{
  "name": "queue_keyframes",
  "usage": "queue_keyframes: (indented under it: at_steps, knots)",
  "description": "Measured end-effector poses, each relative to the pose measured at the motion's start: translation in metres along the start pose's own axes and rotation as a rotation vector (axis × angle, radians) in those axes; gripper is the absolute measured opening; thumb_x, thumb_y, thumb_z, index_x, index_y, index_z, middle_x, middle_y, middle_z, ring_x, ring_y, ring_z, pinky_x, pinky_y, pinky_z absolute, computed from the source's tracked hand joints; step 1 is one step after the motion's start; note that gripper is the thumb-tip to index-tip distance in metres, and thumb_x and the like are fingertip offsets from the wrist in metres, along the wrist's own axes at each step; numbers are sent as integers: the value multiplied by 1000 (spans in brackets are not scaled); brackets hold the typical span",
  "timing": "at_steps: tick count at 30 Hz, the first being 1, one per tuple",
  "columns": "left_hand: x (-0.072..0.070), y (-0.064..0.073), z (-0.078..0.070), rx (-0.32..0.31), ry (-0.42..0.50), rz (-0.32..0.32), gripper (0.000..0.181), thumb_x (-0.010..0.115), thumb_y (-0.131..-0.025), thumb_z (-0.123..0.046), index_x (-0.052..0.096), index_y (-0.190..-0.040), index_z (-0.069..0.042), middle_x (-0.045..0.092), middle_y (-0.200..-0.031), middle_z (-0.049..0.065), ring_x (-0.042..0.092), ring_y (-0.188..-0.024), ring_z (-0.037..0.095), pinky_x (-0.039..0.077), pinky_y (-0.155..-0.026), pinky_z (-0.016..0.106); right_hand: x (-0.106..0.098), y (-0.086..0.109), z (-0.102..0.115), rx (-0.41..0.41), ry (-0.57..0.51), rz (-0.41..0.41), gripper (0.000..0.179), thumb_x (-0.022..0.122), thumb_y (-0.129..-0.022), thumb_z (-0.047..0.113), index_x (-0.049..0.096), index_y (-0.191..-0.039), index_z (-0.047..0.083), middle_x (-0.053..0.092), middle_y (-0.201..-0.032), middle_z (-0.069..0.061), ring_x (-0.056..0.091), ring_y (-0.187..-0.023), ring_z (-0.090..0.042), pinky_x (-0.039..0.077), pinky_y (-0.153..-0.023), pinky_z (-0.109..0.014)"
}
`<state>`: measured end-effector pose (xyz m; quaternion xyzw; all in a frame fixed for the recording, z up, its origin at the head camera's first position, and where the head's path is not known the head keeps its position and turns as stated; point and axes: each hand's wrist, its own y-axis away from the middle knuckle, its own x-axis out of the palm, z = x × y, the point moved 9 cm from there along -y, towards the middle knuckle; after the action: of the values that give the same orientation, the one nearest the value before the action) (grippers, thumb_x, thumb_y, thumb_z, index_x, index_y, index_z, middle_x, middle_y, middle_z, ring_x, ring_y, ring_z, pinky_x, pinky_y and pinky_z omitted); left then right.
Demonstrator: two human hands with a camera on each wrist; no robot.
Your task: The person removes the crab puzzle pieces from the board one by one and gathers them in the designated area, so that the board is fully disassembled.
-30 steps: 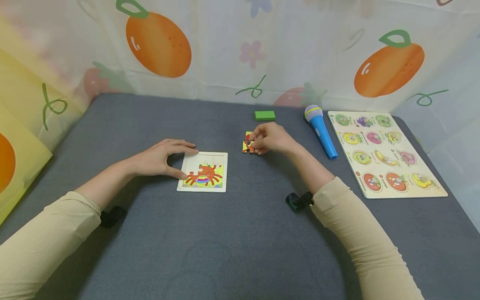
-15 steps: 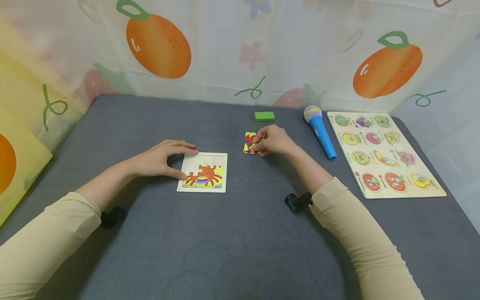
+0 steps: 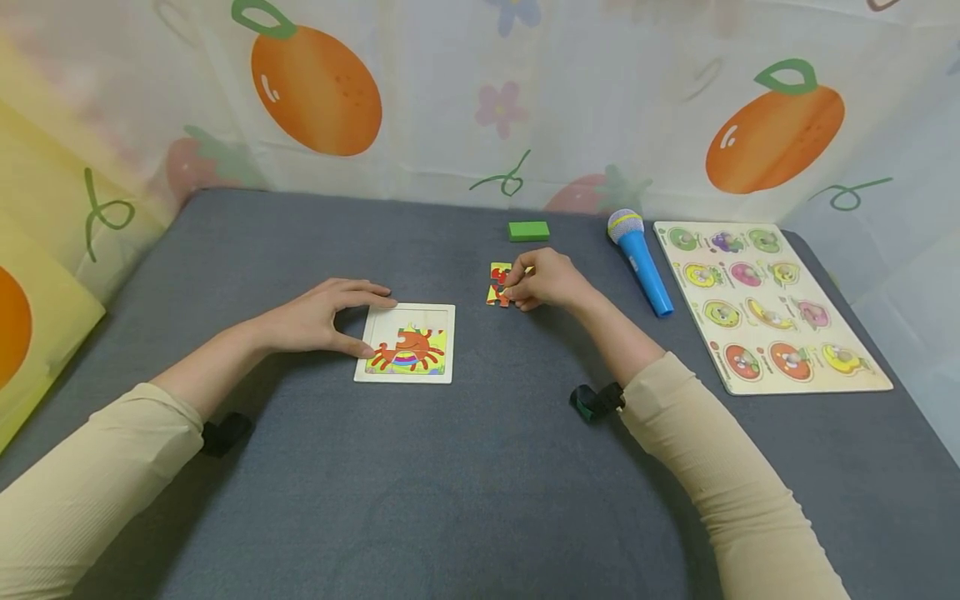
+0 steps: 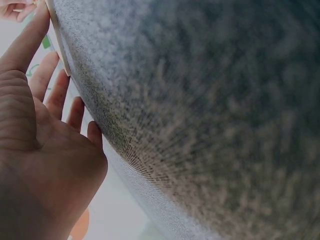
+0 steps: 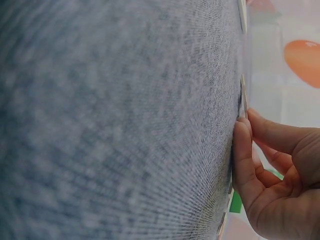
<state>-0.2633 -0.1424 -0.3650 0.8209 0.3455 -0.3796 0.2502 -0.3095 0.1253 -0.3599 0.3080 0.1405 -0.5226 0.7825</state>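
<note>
In the head view my left hand (image 3: pixel 322 315) rests at the left side of a pale square puzzle tray (image 3: pixel 448 333). Its thumb lies on the tray's left rim and its index finger reaches the top edge, both fairly straight. A partly assembled red crab picture (image 3: pixel 408 354) fills the tray's lower part. To the right, my right hand (image 3: pixel 546 279) pinches a thin puzzle piece (image 5: pixel 244 97) at the table surface between thumb and fingers. Red and yellow puzzle pieces (image 3: pixel 498 273) show beside those fingertips, partly hidden by them.
A green block (image 3: pixel 528 232) lies behind the right hand. Farther right are a blue toy microphone (image 3: pixel 643 267) and a fruit peg board (image 3: pixel 772 312). The grey tabletop (image 3: pixel 450 483) ends at a fruit-print curtain (image 3: pixel 442 108).
My right hand has shifted slightly right, its fingers drawing back so that more of the red and yellow pieces shows. The left hand and tray have stayed in place.
</note>
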Motion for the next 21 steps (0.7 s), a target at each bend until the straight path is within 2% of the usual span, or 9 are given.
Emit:
queue_keyframes:
  at_steps: [8,21]
  knots:
    - [0,-1,0,0,7,3,72,82,-79,-37,54,-142,-17,40,-156,12,24,-147,40,21,-114,66,0,0,-1,16,18,6,17,72,-89,10,70,-103,1,73,-83,-3,67,-67,-8,61,-73,-29]
    - [-1,1,-5,8,19,1,71,82,-79,-37,55,-141,-17,41,-156,13,23,-148,41,20,-114,67,-2,1,3,35,49,-15,16,72,-89,6,71,-104,0,71,-82,-3,66,-64,-6,61,-70,-27]
